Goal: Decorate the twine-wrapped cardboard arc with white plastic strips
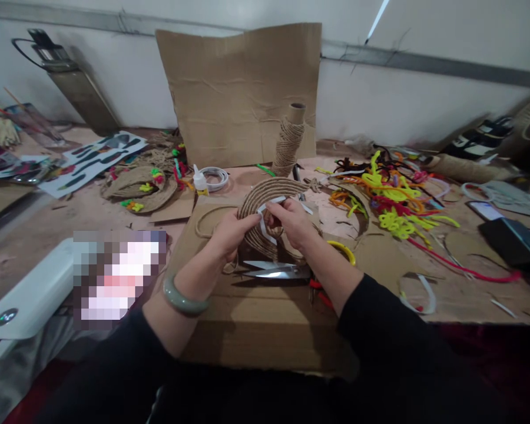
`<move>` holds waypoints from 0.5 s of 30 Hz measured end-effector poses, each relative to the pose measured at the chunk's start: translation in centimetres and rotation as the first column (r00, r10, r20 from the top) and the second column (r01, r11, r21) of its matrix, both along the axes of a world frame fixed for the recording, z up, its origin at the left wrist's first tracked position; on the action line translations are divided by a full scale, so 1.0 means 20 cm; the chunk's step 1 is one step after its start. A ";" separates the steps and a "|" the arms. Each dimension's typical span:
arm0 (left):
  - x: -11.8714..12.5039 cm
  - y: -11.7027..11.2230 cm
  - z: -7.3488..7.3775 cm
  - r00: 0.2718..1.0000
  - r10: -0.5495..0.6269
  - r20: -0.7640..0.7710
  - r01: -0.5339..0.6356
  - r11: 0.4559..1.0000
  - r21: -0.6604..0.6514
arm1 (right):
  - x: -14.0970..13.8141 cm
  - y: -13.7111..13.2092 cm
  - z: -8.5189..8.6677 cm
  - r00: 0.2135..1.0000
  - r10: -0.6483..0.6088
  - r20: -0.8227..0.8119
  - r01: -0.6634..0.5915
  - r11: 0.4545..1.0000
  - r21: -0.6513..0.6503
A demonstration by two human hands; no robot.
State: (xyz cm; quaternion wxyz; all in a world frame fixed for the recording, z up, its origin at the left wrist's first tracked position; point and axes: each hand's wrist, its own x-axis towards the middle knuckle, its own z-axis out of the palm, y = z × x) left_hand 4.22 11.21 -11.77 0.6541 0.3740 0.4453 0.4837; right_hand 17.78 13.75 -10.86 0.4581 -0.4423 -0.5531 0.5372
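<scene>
Cardboard dominates the scene: a big creased cardboard sheet leans upright against the wall at the back of the table, and a flat cardboard piece lies at the near edge under both forearms. To the right, a bright heap of pipe cleaners in yellow, orange and red spreads over the table, well apart from the hands. To the left lie printed paper sheets and a woven jute piece with small coloured bits on it. Behind the hands stands a cardboard tube wound with twine. At the centre, a coiled jute rope disc is held tilted up above the flat cardboard. The left hand grips its left edge, fingers closed on the rope and on a white tape strip. The right hand pinches the same strip against the disc. Scissors lie just below the hands, blades shut. A small glue bottle stands beside a tape roll.
</scene>
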 end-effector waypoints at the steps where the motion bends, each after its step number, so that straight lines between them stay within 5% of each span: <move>1: 0.00 0.00 0.00 1.000 0.011 -0.004 -0.011 1.000 0.003 | 0.00 0.00 0.00 1.000 0.013 0.001 -0.013 1.000 -0.008; 15: 0.01 -0.02 0.02 0.998 0.008 -0.063 -0.004 0.998 0.065 | -0.02 -0.02 0.02 0.997 0.039 0.062 -0.033 0.996 -0.083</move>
